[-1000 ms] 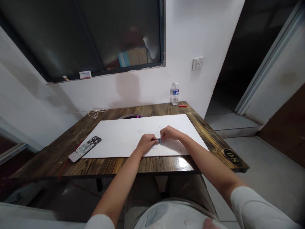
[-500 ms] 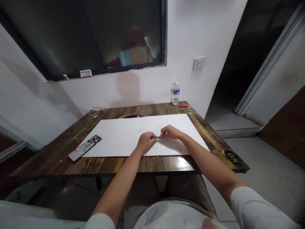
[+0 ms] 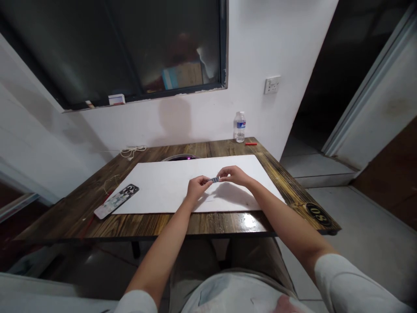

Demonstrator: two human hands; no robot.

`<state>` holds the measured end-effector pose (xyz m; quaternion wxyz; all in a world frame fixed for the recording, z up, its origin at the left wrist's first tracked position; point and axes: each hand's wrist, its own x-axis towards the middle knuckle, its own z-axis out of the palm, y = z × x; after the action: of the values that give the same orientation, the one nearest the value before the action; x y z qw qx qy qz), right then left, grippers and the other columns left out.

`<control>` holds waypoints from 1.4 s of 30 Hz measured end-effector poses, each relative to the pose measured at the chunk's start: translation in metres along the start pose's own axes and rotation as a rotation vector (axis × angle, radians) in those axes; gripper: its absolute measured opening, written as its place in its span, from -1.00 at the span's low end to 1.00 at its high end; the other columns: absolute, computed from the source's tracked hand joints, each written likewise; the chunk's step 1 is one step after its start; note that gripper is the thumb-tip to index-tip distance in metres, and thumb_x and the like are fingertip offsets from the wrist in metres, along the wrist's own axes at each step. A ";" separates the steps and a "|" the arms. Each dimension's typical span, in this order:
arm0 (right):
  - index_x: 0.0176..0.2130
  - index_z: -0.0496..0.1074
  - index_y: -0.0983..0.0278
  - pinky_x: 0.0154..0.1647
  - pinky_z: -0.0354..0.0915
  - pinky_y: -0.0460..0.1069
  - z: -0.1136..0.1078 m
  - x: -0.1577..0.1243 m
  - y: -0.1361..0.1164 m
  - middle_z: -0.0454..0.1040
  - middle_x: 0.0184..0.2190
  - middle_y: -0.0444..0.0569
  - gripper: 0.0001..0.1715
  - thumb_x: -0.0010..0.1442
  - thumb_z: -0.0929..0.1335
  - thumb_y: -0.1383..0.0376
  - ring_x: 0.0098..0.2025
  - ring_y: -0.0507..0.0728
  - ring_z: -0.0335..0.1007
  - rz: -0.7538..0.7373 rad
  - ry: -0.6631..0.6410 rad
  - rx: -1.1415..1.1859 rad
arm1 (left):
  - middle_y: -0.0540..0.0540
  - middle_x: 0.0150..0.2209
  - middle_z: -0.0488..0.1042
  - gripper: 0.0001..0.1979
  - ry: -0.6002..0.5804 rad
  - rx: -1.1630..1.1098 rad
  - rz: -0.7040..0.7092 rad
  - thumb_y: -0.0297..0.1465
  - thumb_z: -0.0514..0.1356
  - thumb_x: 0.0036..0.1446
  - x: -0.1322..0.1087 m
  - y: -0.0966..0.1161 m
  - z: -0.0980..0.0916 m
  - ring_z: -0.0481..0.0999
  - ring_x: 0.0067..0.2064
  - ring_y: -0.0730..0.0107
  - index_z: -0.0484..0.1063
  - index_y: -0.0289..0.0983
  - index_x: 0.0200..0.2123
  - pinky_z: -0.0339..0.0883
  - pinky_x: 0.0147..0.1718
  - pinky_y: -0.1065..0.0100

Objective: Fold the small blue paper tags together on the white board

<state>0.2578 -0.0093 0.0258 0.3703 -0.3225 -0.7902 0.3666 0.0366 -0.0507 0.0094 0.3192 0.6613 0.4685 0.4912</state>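
Observation:
Between my two hands, just over a white board (image 3: 163,182), is a small grey strip-like piece (image 3: 214,180) with darker and lighter bands. It is too small for me to tell its kind. My left hand (image 3: 196,188) pinches its left end between thumb and fingers. At its right end, the fingertips of my right hand (image 3: 235,175) close on it from the other side. A shadow of the hands falls on the board below. A faint short line shows on the board near my left hand.
A patterned phone-like slab (image 3: 117,201) lies across the board's left edge. Behind the board are a round shiny rim (image 3: 179,157), a white cable (image 3: 133,151), a water bottle (image 3: 240,127) and a red pen-like stick (image 3: 250,144). A round "80" plate (image 3: 317,214) is at the wooden table's right corner.
Both hands have lifted a little off the board, and the grey piece has come up with them. More of it now shows between my fingertips.

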 end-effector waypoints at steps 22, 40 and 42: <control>-0.30 0.62 0.29 -0.18 0.30 -0.09 0.010 -0.005 -0.008 0.60 -0.24 0.02 -0.81 -0.01 0.49 0.34 -0.17 0.16 0.48 0.110 -0.529 -0.621 | -0.04 -0.49 0.52 -0.64 0.479 -0.496 -0.142 -0.20 0.46 -0.28 0.016 -0.009 -0.014 0.38 -0.46 0.51 0.52 -0.29 -0.43 0.21 -0.44 0.45; -0.40 0.54 0.28 -0.37 0.23 -0.08 0.011 -0.004 -0.021 0.50 -0.48 -0.11 -0.79 -0.01 0.50 0.18 -0.43 0.03 0.33 -0.032 -0.128 -0.147 | -0.04 -0.52 0.51 -0.68 0.315 -0.357 -0.169 -0.19 0.42 -0.24 0.010 -0.004 -0.010 0.34 -0.51 0.49 0.49 -0.28 -0.48 0.23 -0.47 0.42; -0.43 0.53 0.27 -0.36 0.24 -0.06 0.016 -0.004 -0.023 0.50 -0.47 -0.08 -0.75 0.06 0.47 0.13 -0.42 0.04 0.33 -0.129 -0.003 -0.123 | -0.02 -0.54 0.50 -0.70 0.285 -0.342 -0.169 -0.21 0.42 -0.23 0.009 -0.003 -0.007 0.33 -0.52 0.50 0.48 -0.28 -0.50 0.21 -0.48 0.42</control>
<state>0.2413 -0.0298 0.0358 0.3713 -0.2926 -0.8310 0.2932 0.0294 -0.0418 0.0123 0.3972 0.4801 0.4727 0.6232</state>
